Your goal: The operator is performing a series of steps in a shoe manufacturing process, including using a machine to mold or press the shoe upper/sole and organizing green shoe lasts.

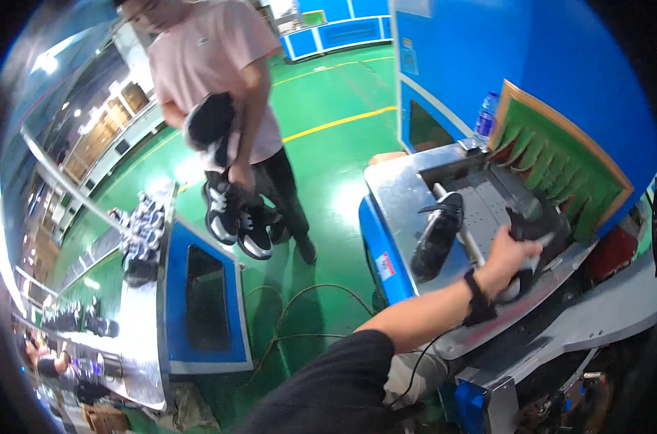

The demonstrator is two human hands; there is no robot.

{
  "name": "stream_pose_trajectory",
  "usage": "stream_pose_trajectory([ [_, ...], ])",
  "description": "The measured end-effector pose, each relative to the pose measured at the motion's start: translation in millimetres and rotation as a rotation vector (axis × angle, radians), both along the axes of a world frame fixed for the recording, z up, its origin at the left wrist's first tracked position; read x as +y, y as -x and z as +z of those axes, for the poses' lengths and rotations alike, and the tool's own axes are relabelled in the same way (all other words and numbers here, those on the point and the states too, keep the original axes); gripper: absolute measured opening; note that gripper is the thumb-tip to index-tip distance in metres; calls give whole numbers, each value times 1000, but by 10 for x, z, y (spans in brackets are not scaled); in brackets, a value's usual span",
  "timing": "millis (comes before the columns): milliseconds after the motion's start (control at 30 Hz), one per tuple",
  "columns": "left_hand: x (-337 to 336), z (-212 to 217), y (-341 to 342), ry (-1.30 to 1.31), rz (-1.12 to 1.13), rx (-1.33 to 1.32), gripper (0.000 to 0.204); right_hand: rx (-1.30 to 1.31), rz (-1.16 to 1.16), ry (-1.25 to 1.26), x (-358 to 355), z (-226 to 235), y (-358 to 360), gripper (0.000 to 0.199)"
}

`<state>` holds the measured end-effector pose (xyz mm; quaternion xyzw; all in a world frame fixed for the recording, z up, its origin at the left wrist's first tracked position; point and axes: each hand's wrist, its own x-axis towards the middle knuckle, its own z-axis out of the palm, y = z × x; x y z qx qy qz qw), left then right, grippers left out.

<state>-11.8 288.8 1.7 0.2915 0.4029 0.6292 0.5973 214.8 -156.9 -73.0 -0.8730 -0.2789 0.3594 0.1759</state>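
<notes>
My left hand (513, 260) reaches to the right over the metal work table, a black band around its wrist. Its fingers are closed on a black shoe (542, 220) with pale parts near the sole; the hand hides some of it, and motion blurs it. Another black shoe (438, 237) lies to the left of this hand, across the edge of the recessed metal plate (480, 199). My right hand does not show.
A person (220, 79) stands ahead, holding several black-and-white shoes (234, 217). Behind the table are a green curtained opening (552, 159) and a bottle (486, 116). Shoes (142, 231) line the left bench (144, 325). A cable (306, 289) crosses the green floor.
</notes>
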Motion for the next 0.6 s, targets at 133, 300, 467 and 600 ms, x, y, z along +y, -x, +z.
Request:
stream_pose_trajectory([
  [133,-1378,111,469,-158,-249,-110,64,380,-67,-329,345,-263,-1,55],
  [300,-2701,156,681,-95,-554,-109,88,643,388,-807,780,177,742,74],
  [467,-3279,90,693,-179,-647,-194,92,716,396,-712,664,264,1090,72],
  [600,-3381,-270,851,-241,-602,9,100,733,418,-660,560,300,1274,70],
])
